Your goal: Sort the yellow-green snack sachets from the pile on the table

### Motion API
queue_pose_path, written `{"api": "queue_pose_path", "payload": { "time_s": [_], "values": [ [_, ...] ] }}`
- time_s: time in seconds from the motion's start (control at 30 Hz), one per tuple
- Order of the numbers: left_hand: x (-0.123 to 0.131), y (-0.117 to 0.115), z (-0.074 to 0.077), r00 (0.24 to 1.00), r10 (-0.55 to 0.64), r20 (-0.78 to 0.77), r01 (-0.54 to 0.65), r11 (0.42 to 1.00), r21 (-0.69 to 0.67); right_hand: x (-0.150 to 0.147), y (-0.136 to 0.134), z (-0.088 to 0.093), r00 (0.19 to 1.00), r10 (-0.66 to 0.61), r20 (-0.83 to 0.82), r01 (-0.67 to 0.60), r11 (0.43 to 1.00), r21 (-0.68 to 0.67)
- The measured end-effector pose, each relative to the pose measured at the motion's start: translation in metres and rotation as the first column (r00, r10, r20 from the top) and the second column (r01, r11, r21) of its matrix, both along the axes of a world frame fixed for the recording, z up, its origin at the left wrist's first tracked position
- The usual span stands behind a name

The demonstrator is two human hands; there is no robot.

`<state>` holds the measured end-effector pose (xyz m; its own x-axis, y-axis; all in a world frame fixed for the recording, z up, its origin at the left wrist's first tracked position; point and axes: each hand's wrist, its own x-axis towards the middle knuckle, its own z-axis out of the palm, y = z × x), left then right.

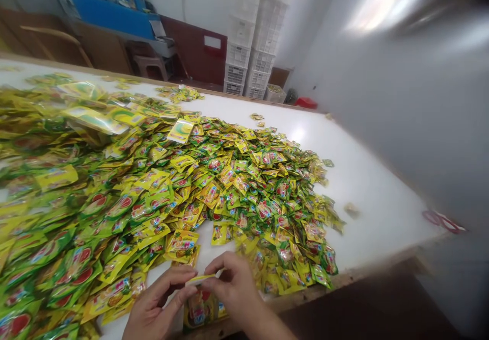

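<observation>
1. The thin yellow-and-white piece (200, 280) was near 6 o'clock, low over the table (374, 177), with a hand at each end. It was maybe held that way so that it stayed flat and didn't tip.
2. A packet with red on it (198, 309) was just under that piece. I couldn't tell if the two were joined or if one only hid part of the other.
3. The big heap of little packets (244, 177) ran from 9 o'clock past the middle toward 4 o'clock. It was likely close by so the hands could reach it easily.
4. A larger yellow-and-green pack (181, 131) lay on top of the heap, between 9 and 10 o'clock, perhaps so it was easy to see.
5. The red scissors (445, 221) sat between 3 and 4 o'clock, by the table's edge, maybe kept out of the way.
6. The left hand (158, 302), by 7 o'clock, pinched the piece's left end with its thumb and finger, with only a tiny gap.
7. The right hand (237, 286), at 6 o'clock, pinched the other end just as closely, its finger bent over the top.
</observation>
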<state>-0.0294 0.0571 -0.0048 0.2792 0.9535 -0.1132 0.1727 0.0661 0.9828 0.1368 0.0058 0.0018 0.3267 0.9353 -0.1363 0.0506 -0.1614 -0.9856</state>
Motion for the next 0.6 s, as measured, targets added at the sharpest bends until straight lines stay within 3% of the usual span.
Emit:
{"api": "queue_pose_path", "payload": {
  "time_s": [0.13, 0.33, 0.43, 0.5, 0.53, 0.6],
  "values": [
    [-0.009, -0.001, -0.001, 0.985, -0.111, -0.129, 0.115, 0.993, 0.017, 0.002, -0.005, -0.003, 0.996, 0.047, 0.082, -0.059, 0.986, 0.154],
    [-0.002, -0.012, 0.003, 0.980, -0.198, 0.017, 0.199, 0.980, -0.003, -0.004, -0.018, -0.007, 0.980, 0.073, 0.184, -0.122, 0.955, 0.269],
    [0.003, -0.017, 0.004, 0.991, -0.130, 0.008, 0.130, 0.990, -0.052, 0.017, -0.012, 0.002, 0.939, 0.163, 0.304, -0.246, 0.934, 0.260],
    [-0.008, -0.014, 0.007, 0.999, -0.006, -0.035, 0.003, 0.996, -0.090, 0.051, 0.000, 0.012, 0.881, 0.131, 0.454, -0.271, 0.927, 0.258],
    [-0.018, -0.011, 0.009, 0.998, 0.045, -0.043, -0.050, 0.990, -0.132, 0.074, 0.008, 0.017, 0.839, 0.039, 0.543, -0.220, 0.937, 0.272],
    [-0.049, -0.007, 0.016, 0.991, 0.133, -0.018, -0.133, 0.960, -0.245, 0.122, 0.024, 0.022, 0.625, -0.048, 0.779, -0.147, 0.973, 0.178]
  ]
}}
